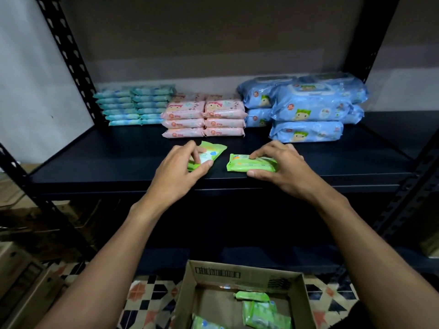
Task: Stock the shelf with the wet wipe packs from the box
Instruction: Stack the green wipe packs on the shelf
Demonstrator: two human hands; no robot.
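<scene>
Cardboard box (186, 293) holds spare packs (263, 313); on the shelf (107, 157), left hand's (177, 173) curled fingers grip one green pack (213, 150), right hand's (282, 167) a second pack (244, 163).

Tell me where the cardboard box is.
In the head view, the cardboard box is bottom centre, below the front of the shelf, with tiled floor on either side.

Glossy green plastic wet wipe packs (251, 163), matt dark metal shelf (118, 162), plain brown cardboard box (187, 293)
</scene>
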